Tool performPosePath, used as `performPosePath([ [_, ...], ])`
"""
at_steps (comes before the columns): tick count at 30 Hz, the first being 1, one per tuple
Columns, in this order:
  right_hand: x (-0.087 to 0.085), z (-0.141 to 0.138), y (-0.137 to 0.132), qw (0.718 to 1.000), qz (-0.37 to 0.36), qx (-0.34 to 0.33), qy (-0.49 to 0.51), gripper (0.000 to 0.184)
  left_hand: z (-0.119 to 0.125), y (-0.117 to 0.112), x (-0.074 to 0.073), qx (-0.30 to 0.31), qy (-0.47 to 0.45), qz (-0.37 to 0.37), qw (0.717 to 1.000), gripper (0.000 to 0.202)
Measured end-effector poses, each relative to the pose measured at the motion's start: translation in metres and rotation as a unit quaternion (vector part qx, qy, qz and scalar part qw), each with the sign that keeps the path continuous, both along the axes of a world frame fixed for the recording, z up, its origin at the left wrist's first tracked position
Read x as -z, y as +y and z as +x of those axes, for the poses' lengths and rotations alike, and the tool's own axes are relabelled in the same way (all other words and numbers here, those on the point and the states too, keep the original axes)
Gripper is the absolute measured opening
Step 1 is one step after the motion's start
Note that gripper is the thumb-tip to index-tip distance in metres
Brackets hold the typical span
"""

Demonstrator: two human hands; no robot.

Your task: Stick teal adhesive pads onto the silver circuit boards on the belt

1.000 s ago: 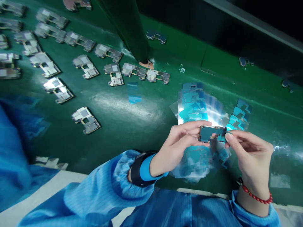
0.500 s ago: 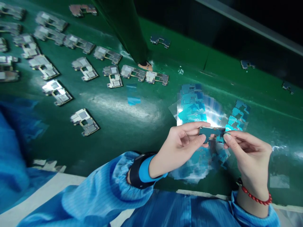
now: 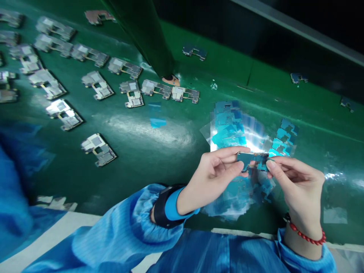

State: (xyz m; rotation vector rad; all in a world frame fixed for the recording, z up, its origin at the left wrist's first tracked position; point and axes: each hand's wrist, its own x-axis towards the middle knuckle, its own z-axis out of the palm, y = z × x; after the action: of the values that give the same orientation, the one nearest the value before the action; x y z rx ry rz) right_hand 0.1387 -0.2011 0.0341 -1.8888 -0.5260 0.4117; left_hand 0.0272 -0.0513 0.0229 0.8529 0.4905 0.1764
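Note:
A small circuit board (image 3: 253, 159) with blue film on it is held above the green belt (image 3: 142, 151), between both hands. My left hand (image 3: 216, 176) pinches its left end with thumb and fingers. My right hand (image 3: 295, 182) pinches its right end. Under the hands lies a pile of clear sheets with blue film pieces (image 3: 236, 132). More blue film pieces (image 3: 284, 138) lie to the right of the pile.
Several circuit boards (image 3: 98, 149) lie spread over the left and back of the belt. A loose blue film strip (image 3: 157, 122) lies mid-belt. A green post (image 3: 145, 38) rises at the back. Another person's blue sleeve (image 3: 14, 189) is at the left. A white edge (image 3: 85, 220) runs along the front.
Both hands keep hold of the board and tilt it slightly; the view has drifted a little to the right.

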Motion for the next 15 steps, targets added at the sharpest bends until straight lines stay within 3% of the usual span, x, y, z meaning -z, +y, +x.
performPosePath([
  [5,-0.0006,-0.0001,0.0005,1.000,0.001,-0.003,0.008,0.016,-0.0023,0.0022,0.0014,-0.002,-0.007,-0.038,0.999,0.027],
  [15,-0.0019,-0.0009,0.0049,1.000,0.012,-0.007,0.003,0.015,0.0019,-0.0023,0.0008,-0.022,0.009,0.019,1.000,0.020],
])
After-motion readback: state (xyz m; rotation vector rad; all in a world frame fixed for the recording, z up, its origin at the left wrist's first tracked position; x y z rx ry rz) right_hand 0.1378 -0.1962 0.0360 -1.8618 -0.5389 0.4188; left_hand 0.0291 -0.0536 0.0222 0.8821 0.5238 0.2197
